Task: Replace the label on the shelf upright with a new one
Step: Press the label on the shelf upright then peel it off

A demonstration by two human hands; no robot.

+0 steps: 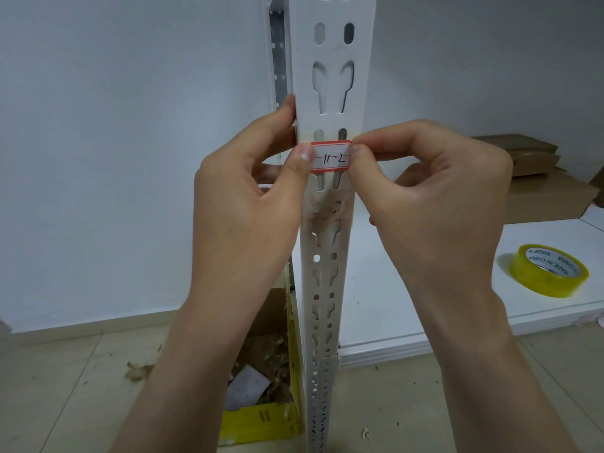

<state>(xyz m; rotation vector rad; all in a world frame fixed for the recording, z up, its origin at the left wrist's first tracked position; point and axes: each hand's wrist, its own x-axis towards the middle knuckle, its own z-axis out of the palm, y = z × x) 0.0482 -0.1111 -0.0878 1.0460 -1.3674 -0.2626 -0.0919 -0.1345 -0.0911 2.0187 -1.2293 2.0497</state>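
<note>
Red-edged label [330,157] on upright [330,93], pinched between left hand [248,197], right hand [434,191].

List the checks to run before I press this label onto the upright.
1. Label held at both ends by left hand and right hand: ok.
2. Label level across the upright: ok.
3. Writing readable: ok.
4. Solid metal behind label: not ok, it spans slots.
5. Upright clean: not ok, residue just below.
6. Adhesive already stuck: cannot tell.
</note>
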